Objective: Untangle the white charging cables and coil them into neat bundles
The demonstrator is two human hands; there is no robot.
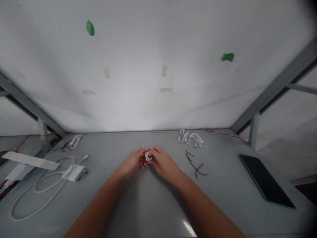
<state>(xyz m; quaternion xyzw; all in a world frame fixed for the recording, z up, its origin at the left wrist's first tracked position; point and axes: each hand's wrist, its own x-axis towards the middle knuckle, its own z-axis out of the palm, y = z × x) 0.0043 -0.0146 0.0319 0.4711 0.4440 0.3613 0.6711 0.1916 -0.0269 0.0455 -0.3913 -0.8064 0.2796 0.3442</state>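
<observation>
Left hand: my left hand [132, 162] is closed, curled in and gripping one side of the coil, with my forearm running back toward me.

Right hand: my right hand [164, 163] is closed too, gripping the coil from the other side, its knuckles just beside my left hand.

Held thing: a small white cable coil [148, 156] sits between my hands, held up at the middle of the surface, partly hidden by my grip.

Surface: a grey metal-looking surface [138, 208] lies under my hands, with a bright glare near its front edge.

To my left: a long white charging cable [49, 195] loops loosely around a white power adapter [74, 173]. Beyond them lies a flat white strip [31, 161], partly over the surface's left edge.

To my right: a thin black cable [195, 164] lies in a loose, spread tangle, and farther right sits a black tablet [266, 180], lying flat at an angle.

Far edge: a bundled white cable [192, 138] lies ahead on the right, and a smaller white cable bundle [75, 141] lies ahead on the left, beside a short black wire [60, 147].

Beyond: an orange-and-dark wire [223, 135] runs along the back, below a white panel [148, 66] marked with green tape [90, 28] and beige tape [107, 73], set in a grey metal frame [279, 86].
</observation>
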